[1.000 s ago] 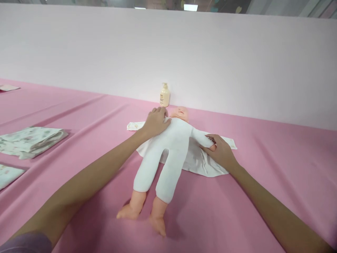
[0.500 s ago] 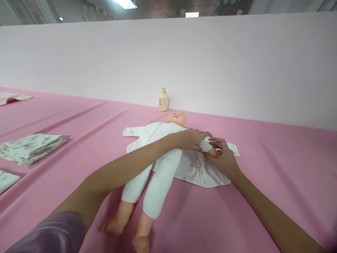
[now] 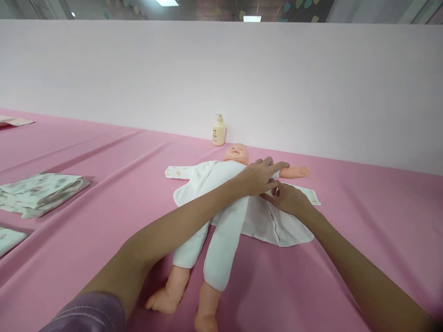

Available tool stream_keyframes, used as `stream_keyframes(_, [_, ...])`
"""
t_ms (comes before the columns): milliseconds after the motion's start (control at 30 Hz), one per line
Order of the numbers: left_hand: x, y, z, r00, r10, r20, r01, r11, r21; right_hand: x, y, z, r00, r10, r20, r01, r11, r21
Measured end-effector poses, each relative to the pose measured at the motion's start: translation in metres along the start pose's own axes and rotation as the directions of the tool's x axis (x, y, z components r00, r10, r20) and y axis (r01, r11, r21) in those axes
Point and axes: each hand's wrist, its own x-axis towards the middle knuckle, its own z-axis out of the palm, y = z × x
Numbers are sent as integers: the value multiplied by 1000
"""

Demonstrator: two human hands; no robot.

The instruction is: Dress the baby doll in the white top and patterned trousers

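A baby doll [image 3: 226, 203] in a white body suit lies on its back on the pink table cover [image 3: 363, 221], its bare feet towards me. An open white garment [image 3: 292, 233] is spread beneath it, one sleeve out to the left. My left hand [image 3: 261, 177] reaches across the doll's chest, its fingers closed over the doll's upper arm on the right. That arm sticks out sideways with its bare hand [image 3: 298, 172] free. Just below it my right hand [image 3: 289, 199] lies on the garment with the fingertips pinched on the fabric by the doll's armpit.
A cream pump bottle [image 3: 219, 131] stands against the pale partition wall [image 3: 221, 78] behind the doll's head. Folded printed cloths [image 3: 41, 190] lie at the left, another cloth [image 3: 8, 237] at the left edge, and one more [image 3: 14, 121] at the far left back.
My left hand went from the doll's left shoulder across its chest to its right arm. That arm swung up and outward, off the garment. My right hand let go of the doll's hand and dropped to the fabric.
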Motion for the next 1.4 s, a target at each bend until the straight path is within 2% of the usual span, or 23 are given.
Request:
stream_keyframes(133, [-2,2,3,1000,-19,-15,20,997,79,7,-13,7,1000,9,18,-7,988,-156])
stream_keyframes(233, [-3,5,5,1000,-25,12,23,986,162,10,-8,11,1000,-9,7,10,988,-156])
stream_keyframes(433, [1,7,14,995,-48,84,19,948,317,17,24,-3,995,-3,96,0,999,36])
stream_keyframes(533, [4,8,19,991,-91,99,46,921,387,18,39,-14,976,-79,205,28,970,240])
stream_keyframes(600, [4,11,19,986,-125,114,67,909,411,18,45,-19,963,-133,236,44,937,348])
stream_keyframes(733, [3,18,15,968,-179,175,95,908,407,15,45,-21,956,-150,251,46,925,378])
stream_keyframes(867, [1,25,14,950,-192,247,77,909,410,16,46,-20,962,-116,249,16,928,373])
stream_keyframes(967, [2,27,17,931,-204,302,60,902,427,18,50,-19,956,-152,251,39,914,405])
stream_keyframes(1233, [4,21,26,888,-247,387,93,922,377,10,51,-22,974,-127,187,51,929,366])
stream_keyframes(1400, [0,20,28,903,-261,342,135,926,352,1,45,-29,980,-164,114,129,956,264])
